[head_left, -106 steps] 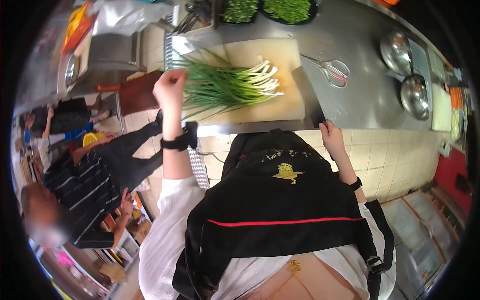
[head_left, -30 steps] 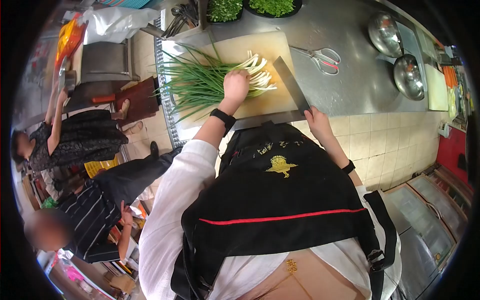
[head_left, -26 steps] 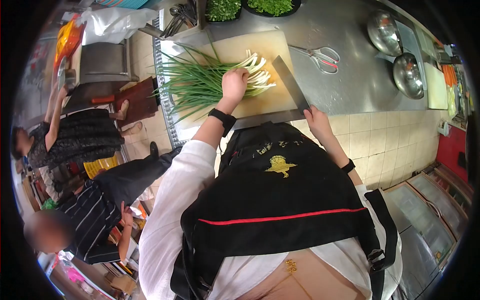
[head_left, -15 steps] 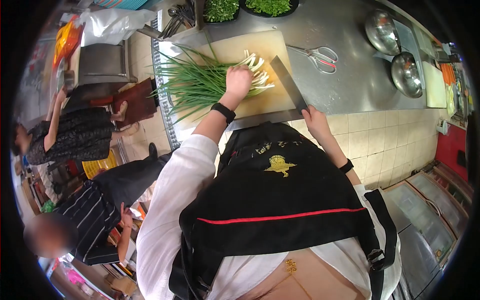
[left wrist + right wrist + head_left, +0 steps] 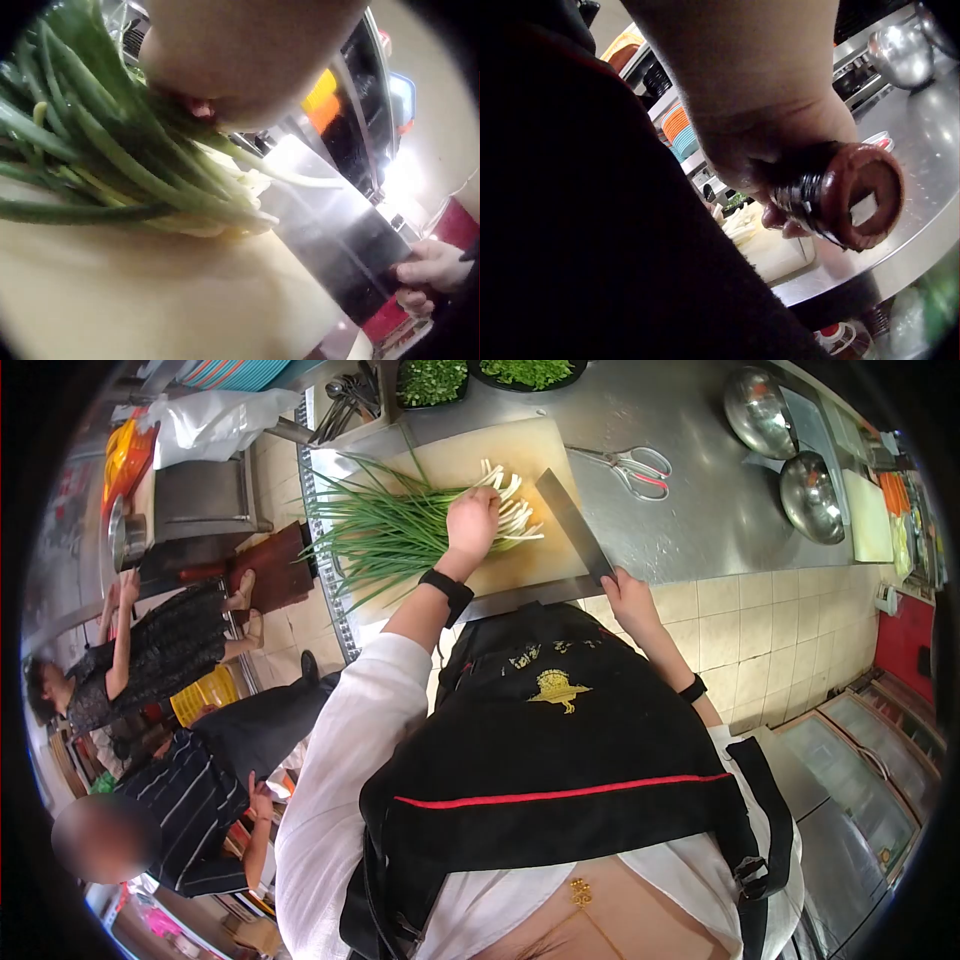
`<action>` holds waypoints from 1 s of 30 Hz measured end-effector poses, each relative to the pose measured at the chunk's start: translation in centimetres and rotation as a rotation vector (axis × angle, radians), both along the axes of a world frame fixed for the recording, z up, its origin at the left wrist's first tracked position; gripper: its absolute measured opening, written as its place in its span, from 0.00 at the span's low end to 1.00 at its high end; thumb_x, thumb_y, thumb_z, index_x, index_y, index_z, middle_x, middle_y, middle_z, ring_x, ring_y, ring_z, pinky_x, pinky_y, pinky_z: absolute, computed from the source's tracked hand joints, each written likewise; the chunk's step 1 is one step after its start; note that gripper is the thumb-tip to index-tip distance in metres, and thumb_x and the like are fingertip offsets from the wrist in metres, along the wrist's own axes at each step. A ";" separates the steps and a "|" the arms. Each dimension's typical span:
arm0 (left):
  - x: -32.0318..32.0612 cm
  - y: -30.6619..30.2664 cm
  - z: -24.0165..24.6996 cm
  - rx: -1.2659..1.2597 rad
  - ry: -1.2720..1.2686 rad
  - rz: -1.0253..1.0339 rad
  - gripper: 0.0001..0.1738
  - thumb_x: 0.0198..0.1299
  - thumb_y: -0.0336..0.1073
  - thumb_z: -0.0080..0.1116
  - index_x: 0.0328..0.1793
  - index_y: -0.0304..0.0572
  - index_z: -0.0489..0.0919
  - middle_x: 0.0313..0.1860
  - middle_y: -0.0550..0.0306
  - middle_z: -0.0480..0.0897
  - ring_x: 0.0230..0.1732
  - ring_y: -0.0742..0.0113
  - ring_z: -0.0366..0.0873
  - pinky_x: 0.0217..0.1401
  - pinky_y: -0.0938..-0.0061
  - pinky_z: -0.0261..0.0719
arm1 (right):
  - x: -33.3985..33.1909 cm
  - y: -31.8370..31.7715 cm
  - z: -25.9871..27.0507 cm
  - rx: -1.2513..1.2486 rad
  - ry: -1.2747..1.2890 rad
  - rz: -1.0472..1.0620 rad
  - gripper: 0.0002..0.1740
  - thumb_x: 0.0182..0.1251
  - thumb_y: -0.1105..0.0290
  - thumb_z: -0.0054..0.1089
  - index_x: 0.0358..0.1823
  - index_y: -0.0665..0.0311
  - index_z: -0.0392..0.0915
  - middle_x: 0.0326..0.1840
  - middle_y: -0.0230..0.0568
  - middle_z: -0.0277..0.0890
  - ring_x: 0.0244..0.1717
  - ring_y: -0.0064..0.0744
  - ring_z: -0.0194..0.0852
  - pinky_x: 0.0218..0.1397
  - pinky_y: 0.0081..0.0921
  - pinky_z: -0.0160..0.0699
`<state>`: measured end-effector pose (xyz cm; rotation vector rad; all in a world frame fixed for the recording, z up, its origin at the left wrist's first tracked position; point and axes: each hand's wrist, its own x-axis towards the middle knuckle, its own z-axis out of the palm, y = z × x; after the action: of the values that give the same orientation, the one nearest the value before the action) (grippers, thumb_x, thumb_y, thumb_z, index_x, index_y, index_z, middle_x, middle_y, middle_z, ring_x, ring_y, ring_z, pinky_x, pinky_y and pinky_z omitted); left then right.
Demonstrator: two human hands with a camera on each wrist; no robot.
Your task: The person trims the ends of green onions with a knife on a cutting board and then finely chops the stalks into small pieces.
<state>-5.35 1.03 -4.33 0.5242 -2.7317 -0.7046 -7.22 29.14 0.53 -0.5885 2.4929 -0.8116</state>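
A bunch of green onions (image 5: 385, 530) lies on the pale cutting board (image 5: 545, 445), green leaves to the left and white ends to the right. My left hand (image 5: 473, 525) grips the bunch near its white ends, its fingertips partly hidden; the left wrist view shows green stalks (image 5: 112, 142) beneath the hand. With my right hand (image 5: 630, 600) I hold a broad cleaver (image 5: 575, 522) by its handle, its blade over the board's right side, apart from the white ends. In the right wrist view the fingers wrap the dark handle (image 5: 810, 187).
Scissors (image 5: 640, 472) lie right of the board. Two metal bowls (image 5: 812, 498) stand farther right, beside a pale board (image 5: 868, 515). Dark dishes of chopped greens (image 5: 530, 370) are at the back, near a utensil bin (image 5: 350, 405). Two people (image 5: 200, 800) are at the left.
My left hand has moved from the leaf end to near the white ends and taken hold of the bunch. The cleaver has swung from the board's right edge to over the board.
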 end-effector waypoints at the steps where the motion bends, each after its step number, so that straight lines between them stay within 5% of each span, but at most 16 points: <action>1: -0.1 -0.2 0.3 -0.060 0.034 -0.142 0.03 0.48 0.32 0.54 0.28 0.46 0.79 0.28 0.56 0.79 0.35 0.58 0.77 0.40 0.66 0.71 | 0.0 0.0 0.0 -0.012 0.000 -0.005 0.15 0.64 0.62 0.48 0.37 0.70 0.71 0.24 0.61 0.74 0.30 0.61 0.73 0.34 0.50 0.71; 5: -0.6 -0.4 -0.1 -0.248 0.038 -0.326 0.07 0.46 0.34 0.53 0.18 0.48 0.79 0.26 0.58 0.77 0.35 0.61 0.77 0.40 0.65 0.70 | -0.1 0.1 -0.1 -0.013 -0.006 -0.005 0.15 0.64 0.63 0.48 0.37 0.71 0.71 0.24 0.61 0.73 0.30 0.61 0.73 0.34 0.50 0.70; 24: -1.6 1.8 -0.1 -0.531 -0.108 -0.295 0.04 0.50 0.32 0.50 0.27 0.45 0.76 0.24 0.55 0.78 0.30 0.62 0.79 0.35 0.65 0.74 | 0.2 0.2 -0.3 -0.007 0.002 -0.010 0.16 0.65 0.62 0.48 0.34 0.71 0.69 0.23 0.62 0.73 0.28 0.61 0.73 0.33 0.50 0.70; 26: -1.6 1.3 -0.8 -0.165 -0.149 -0.051 0.05 0.54 0.34 0.51 0.29 0.43 0.76 0.24 0.49 0.78 0.29 0.52 0.78 0.33 0.62 0.75 | 0.3 0.3 -0.4 -0.010 0.007 -0.010 0.16 0.65 0.62 0.48 0.34 0.71 0.69 0.22 0.61 0.73 0.28 0.61 0.73 0.32 0.50 0.70; 30: -1.0 -0.2 0.9 0.170 -0.033 0.047 0.07 0.54 0.34 0.53 0.35 0.39 0.79 0.33 0.46 0.80 0.33 0.46 0.77 0.34 0.61 0.75 | 0.2 0.3 -0.4 0.005 -0.005 -0.010 0.15 0.65 0.62 0.48 0.35 0.71 0.69 0.22 0.61 0.73 0.28 0.61 0.74 0.32 0.50 0.71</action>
<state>-6.31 0.80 -3.38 0.6413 -2.6945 -0.9291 -7.04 29.47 0.12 -0.5724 2.4949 -0.8099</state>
